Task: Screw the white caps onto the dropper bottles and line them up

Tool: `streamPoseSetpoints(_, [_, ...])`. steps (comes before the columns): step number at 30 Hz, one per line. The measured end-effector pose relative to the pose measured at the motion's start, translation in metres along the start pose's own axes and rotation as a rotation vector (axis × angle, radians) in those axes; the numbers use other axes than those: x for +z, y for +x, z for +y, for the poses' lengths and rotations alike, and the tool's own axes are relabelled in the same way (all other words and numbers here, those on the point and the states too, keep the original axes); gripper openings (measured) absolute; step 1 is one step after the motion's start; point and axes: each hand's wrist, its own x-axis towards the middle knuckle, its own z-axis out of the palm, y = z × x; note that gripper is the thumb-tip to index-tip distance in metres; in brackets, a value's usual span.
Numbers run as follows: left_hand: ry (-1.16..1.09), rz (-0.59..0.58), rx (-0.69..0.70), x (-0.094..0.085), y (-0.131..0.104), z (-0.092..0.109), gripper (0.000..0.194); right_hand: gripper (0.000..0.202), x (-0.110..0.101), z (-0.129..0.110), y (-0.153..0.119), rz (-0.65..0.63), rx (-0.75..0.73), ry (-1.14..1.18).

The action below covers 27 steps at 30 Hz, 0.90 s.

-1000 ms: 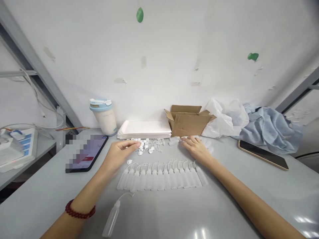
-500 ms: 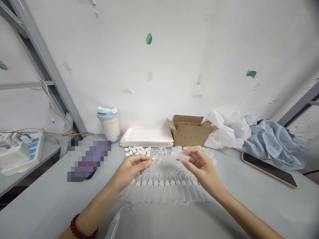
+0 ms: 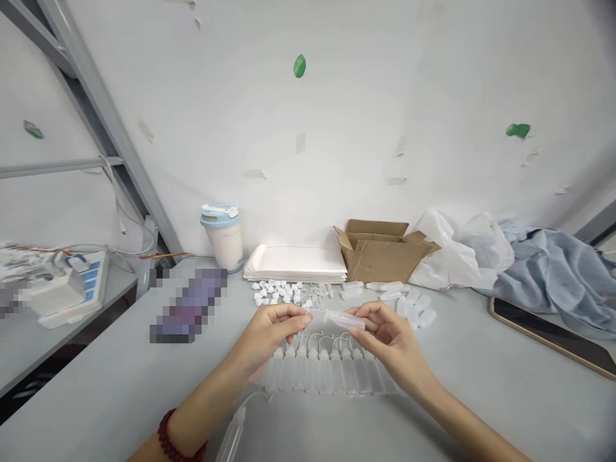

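While the right hand [image 3: 392, 333] has its fingers clamped on a small translucent plastic bottle [image 3: 347, 320], held just above the grey desk [image 3: 308, 436], the left hand [image 3: 274, 330] has its fingers pinched together on what looks like a tiny white plastic cap [image 3: 307, 307]. Bottle's neck faces that cap, not touching. A row of translucent tube-topped bottles [image 3: 332, 375] lies nearer the camera.

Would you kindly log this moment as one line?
left hand: pinched, contents unclear | right hand: holding translucent bottle, neck leftward | bottle row: on tabletop | white caps: beyond left hand
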Motion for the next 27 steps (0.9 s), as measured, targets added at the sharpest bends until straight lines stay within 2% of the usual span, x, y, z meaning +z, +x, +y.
streamPoseSetpoints(16, [-0.031, 0.001, 0.008, 0.0035, -0.0011, -0.0037, 0.019, 0.024, 0.0022, -0.0027, -0.0029, 0.018, 0.041, 0.024])
streamPoseSetpoints(27, [0.076, -0.081, -0.012, 0.0065, -0.0050, 0.0005, 0.017, 0.018, 0.0044, -0.0022, -0.0069, -0.033, 0.057, 0.070])
